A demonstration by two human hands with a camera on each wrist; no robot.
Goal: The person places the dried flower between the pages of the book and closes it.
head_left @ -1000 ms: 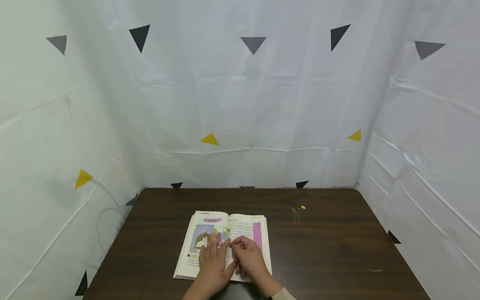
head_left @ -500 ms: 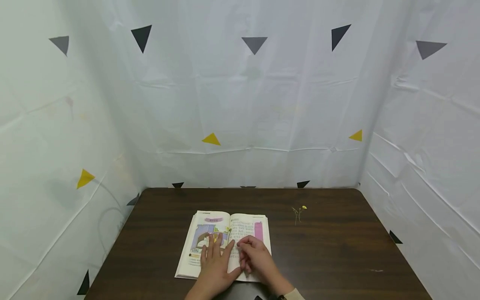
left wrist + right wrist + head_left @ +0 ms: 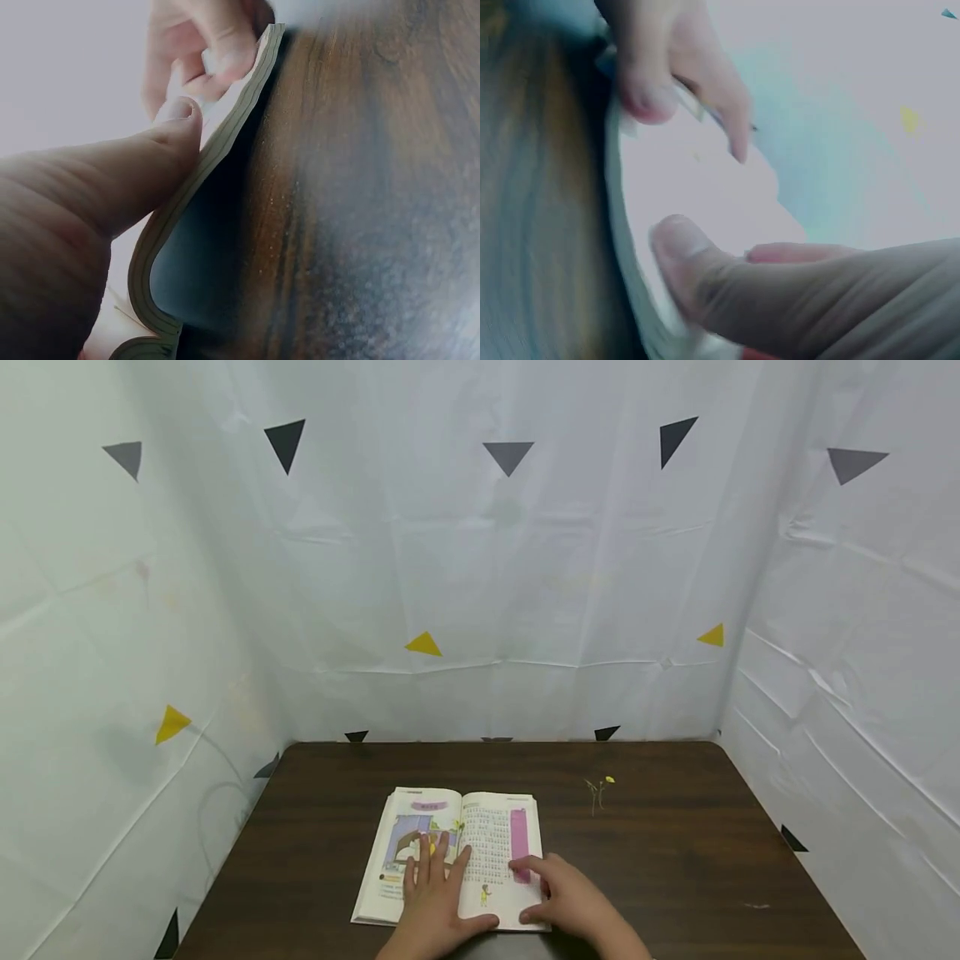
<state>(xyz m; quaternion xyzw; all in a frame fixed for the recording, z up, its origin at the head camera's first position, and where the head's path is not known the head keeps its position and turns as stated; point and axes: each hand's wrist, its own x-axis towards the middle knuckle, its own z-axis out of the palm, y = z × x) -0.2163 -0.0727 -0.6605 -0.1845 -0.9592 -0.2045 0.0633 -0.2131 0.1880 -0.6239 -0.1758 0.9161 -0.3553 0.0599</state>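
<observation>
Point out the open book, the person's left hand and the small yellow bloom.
Open book (image 3: pixel 487 842): head view, on the printed text of the right page.
Left hand (image 3: pixel 435 903): head view, on the back of the hand.
Yellow bloom (image 3: pixel 610 780): head view, on the petals.

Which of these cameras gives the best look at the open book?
The head view: it shows both pages of the open book, with pictures and print, though the left hand and right hand cover parts. The left wrist view shows mainly its layered page edge; the right wrist view, a washed-out, blurred page.
</observation>
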